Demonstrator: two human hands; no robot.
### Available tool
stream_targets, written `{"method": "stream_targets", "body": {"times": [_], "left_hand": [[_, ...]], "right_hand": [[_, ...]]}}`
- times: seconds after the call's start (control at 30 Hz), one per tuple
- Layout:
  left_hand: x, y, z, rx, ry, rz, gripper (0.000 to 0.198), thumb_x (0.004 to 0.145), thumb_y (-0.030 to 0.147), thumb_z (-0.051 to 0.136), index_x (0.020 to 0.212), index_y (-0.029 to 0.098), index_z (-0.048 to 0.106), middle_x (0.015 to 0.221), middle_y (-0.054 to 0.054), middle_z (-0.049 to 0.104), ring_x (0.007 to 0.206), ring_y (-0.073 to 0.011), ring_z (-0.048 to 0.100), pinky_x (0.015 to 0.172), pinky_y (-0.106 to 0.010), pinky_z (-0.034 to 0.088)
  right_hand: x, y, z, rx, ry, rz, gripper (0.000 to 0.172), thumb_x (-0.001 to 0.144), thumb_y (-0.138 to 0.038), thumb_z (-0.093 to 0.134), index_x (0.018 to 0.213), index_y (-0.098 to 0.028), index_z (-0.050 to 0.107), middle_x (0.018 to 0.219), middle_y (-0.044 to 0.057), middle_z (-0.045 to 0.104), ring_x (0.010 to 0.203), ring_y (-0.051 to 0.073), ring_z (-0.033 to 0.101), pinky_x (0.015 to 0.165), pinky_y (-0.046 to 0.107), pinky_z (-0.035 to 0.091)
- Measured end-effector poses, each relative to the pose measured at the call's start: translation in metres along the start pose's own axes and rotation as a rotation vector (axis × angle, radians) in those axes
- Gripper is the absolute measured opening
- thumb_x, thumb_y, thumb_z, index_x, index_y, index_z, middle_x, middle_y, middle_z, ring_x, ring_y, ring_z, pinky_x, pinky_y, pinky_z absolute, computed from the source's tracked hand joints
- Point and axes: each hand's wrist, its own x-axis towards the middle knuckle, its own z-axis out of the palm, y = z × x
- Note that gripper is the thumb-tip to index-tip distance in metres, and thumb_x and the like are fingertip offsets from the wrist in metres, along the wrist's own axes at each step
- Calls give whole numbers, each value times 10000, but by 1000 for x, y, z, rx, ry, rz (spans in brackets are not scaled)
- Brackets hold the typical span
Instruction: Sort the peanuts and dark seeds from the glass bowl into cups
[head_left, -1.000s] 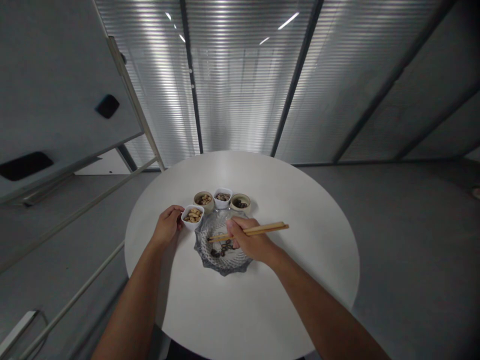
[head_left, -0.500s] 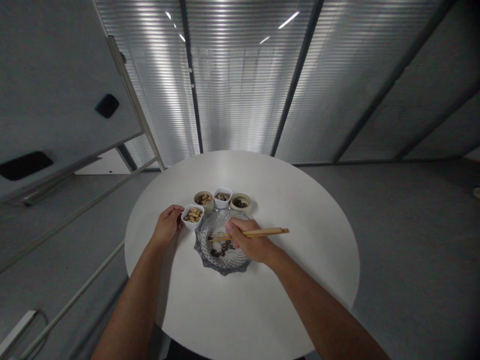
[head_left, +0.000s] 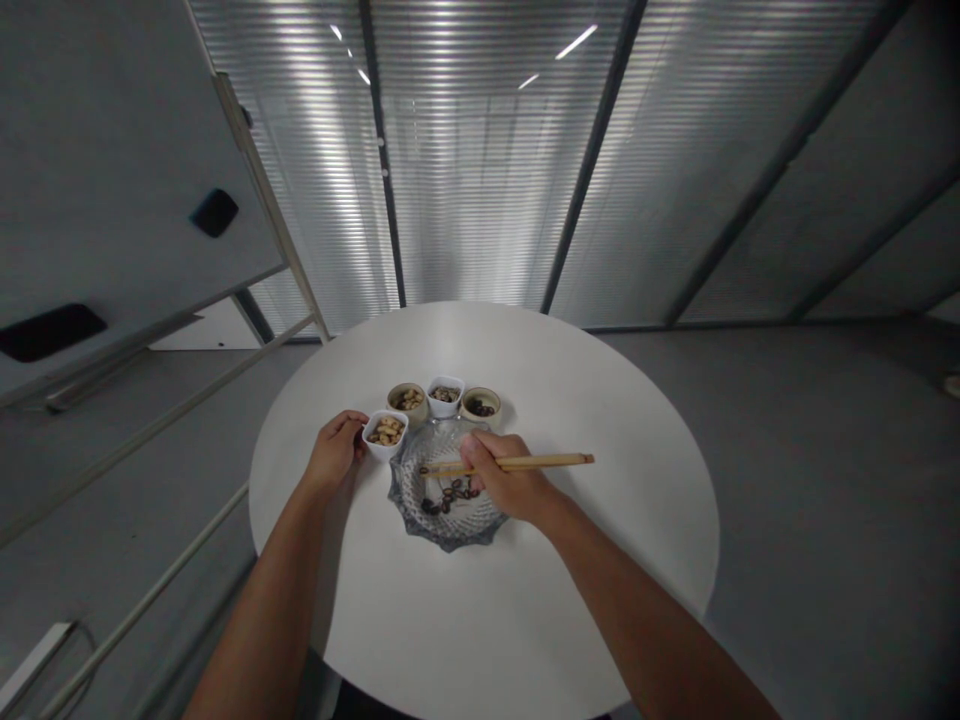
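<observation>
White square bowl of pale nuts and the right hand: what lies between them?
Head view: the clear patterned glass dish, wooden chopsticks reaching over it, dark beans inside.

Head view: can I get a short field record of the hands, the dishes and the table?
left hand: curled against small white square bowl of pale nuts
right hand: grips pair of wooden chopsticks, tips over clear cut-glass dish
dish contents: dark beans
behind dish: three small bowls in a row
surface: round white table
</observation>
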Motion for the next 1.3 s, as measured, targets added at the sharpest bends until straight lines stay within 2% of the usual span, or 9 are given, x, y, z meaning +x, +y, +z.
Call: {"method": "stream_targets", "body": {"times": [0.17, 0.33, 0.43, 0.53, 0.8, 0.9, 1.1, 1.2, 1.3], "left_hand": [[1, -1, -1, -19, -9, -5, 218, 733, 382, 615, 785, 173, 645, 505, 33, 520, 414, -116, 435, 412, -238, 292], [2, -3, -2, -41, -12, -9, 216, 735, 382, 627, 783, 172, 646, 521, 31, 528, 416, -110, 435, 412, -238, 304], [2, -5, -3, -57, -25, 3, 213, 742, 382, 639, 778, 172, 650, 530, 31, 529, 421, -108, 439, 413, -238, 305], [2, -7, -3, -71, -27, 13, 207, 741, 374, 638, 778, 171, 655, 541, 28, 538, 420, -105, 436, 413, -240, 306], [1, -3, -1, -23, -9, 5, 217, 736, 381, 623, 779, 170, 654, 525, 29, 537, 414, -110, 441, 411, -241, 296], [1, -5, -2, -49, -16, 4, 225, 734, 388, 634, 780, 169, 653, 553, 23, 558, 419, -106, 443, 411, -239, 300], [3, -9, -3, -67, -17, -9, 204, 736, 367, 634, 796, 173, 657, 524, 38, 529, 409, -106, 437, 407, -233, 293], [3, -9, -3, -71, -15, -19, 200, 730, 365, 635, 793, 176, 652, 517, 40, 528, 400, -104, 429, 398, -230, 283], [3, -8, -3, -89, -10, -12, 204, 716, 367, 649, 779, 173, 649, 531, 34, 543, 410, -102, 439, 403, -230, 296]], "right_hand": [[0, 2, -11, 14, 148, -1, 517, 1046, -576, 344, 714, -224, 525, 534, -21, 546, 490, 136, 558, 510, 260, 430], [0, 2, -27, -123, 367, -105, 510, 1054, -563, 344, 715, -235, 539, 559, -6, 570, 526, 154, 578, 557, 281, 448], [0, 4, -34, -165, 454, -104, 506, 1055, -570, 331, 730, -241, 537, 553, -5, 572, 527, 162, 585, 562, 285, 457], [2, 6, -39, -179, 504, -84, 489, 1054, -561, 347, 732, -241, 528, 566, -4, 585, 534, 160, 590, 575, 282, 464], [3, 10, -41, -102, 516, -73, 428, 1040, -529, 423, 757, -232, 547, 593, -8, 597, 566, 165, 602, 598, 287, 465], [4, 8, -41, 14, 469, -66, 455, 1025, -543, 443, 716, -227, 552, 560, -11, 572, 553, 164, 586, 599, 291, 472], [5, 4, -38, 314, 132, 43, 505, 936, -632, 536, 645, -220, 550, 477, -20, 515, 457, 162, 530, 488, 294, 422], [4, 3, -36, 343, 5, 74, 510, 914, -642, 571, 633, -217, 548, 505, -17, 518, 454, 150, 506, 463, 286, 390], [4, 5, -38, 315, -50, 84, 519, 927, -640, 554, 632, -213, 547, 512, -18, 518, 459, 139, 482, 461, 278, 370]]}}
